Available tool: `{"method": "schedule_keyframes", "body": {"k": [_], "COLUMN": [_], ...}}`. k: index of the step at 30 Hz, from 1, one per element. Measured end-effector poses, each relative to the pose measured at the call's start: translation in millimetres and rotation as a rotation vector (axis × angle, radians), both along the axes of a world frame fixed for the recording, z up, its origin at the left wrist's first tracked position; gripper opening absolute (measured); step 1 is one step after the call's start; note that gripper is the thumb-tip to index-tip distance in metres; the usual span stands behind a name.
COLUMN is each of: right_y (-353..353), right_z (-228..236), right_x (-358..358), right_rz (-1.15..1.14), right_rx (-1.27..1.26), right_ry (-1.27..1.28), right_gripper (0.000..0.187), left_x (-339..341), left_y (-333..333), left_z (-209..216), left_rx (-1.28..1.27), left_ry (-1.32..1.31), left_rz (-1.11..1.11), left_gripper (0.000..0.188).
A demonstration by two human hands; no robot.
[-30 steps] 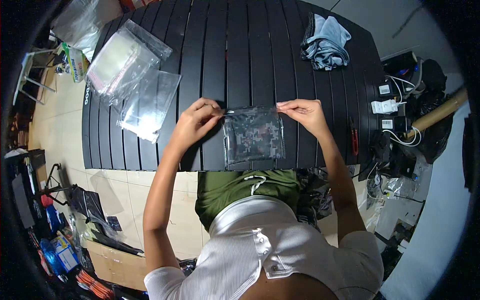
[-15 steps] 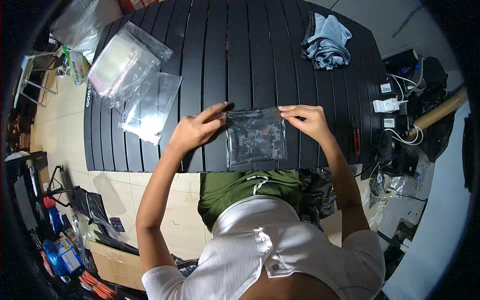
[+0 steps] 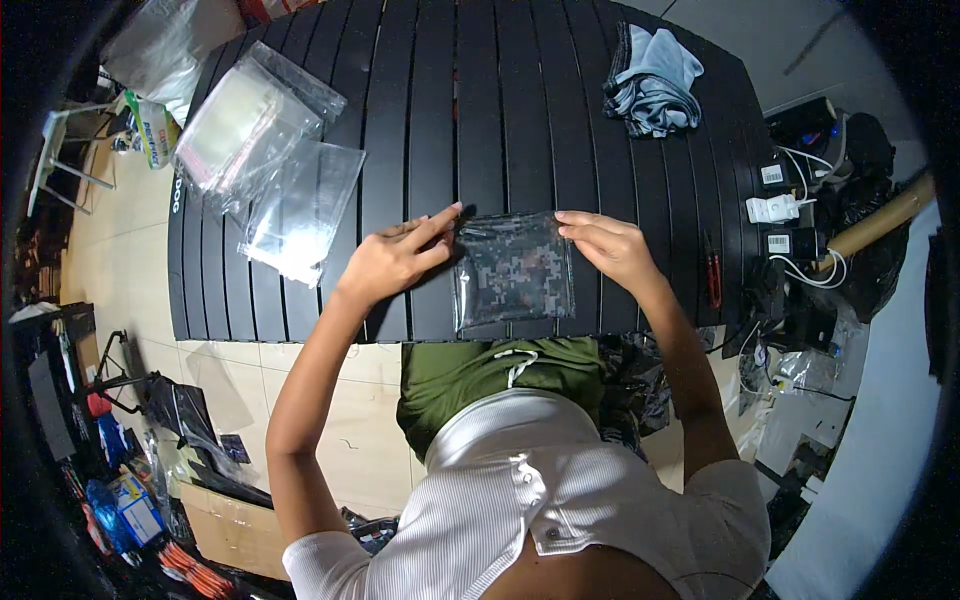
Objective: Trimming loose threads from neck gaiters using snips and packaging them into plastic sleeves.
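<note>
A clear plastic bag (image 3: 515, 278) lies flat near the front edge of the black slatted table, with a folded camouflage-patterned cloth inside. Its top edge runs between my two hands. My left hand (image 3: 400, 262) is at the top left corner, fingertips closed on the plastic there, index finger stretched along the edge. At the opposite top corner, my right hand (image 3: 612, 248) pinches the bag between thumb and fingers.
Several clear plastic bags (image 3: 305, 210) are piled at the table's left. A bundled grey-blue cloth (image 3: 655, 85) sits at the far right. Red-handled scissors or snips (image 3: 713, 278) lie near the right edge, beside white chargers and cables (image 3: 775, 210).
My left fingers have straightened a little along the bag's top corner. My right fingers have drawn closer together. The bag has hardly moved.
</note>
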State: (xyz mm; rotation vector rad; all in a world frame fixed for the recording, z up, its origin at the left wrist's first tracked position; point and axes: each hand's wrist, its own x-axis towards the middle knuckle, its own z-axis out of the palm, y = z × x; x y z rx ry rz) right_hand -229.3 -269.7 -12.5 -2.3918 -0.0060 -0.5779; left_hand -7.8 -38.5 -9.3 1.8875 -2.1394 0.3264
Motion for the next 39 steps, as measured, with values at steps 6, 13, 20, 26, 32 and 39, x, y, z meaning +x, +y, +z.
{"method": "schedule_keyframes", "body": {"k": [6,13,20,26,32,39], "right_y": [2,0,3,31,19,35], "right_z": [1,13,11,4,3,9], "right_x": [-5,-18,-9,28,22,32], "right_rz": [0.031,-0.080,-0.175,-0.339,-0.409,-0.384], "right_rx": [-0.259,-0.387,-0.024,-0.173,-0.151,0.027], "right_ry": [0.006,0.238,0.111,0.282,0.359,0.325], "right_gripper": [0.027,0.042,0.030,0.060,0.074,0.074], "left_x": [3,5,-1,-30,-9,-45], "left_y": [-1,6,13,-23,-6,-40], "left_z": [3,9,9,8,7,20], "left_rx": [-0.060,-0.011,-0.065,-0.057,0.028,-0.061], "left_ry": [0.056,0.138,0.643,0.450,0.409,0.603], "left_rz": [-0.056,-0.045,0.264,0.501,0.495,0.489], "left_gripper": [0.016,0.015,0.024,0.042,0.042,0.037]}}
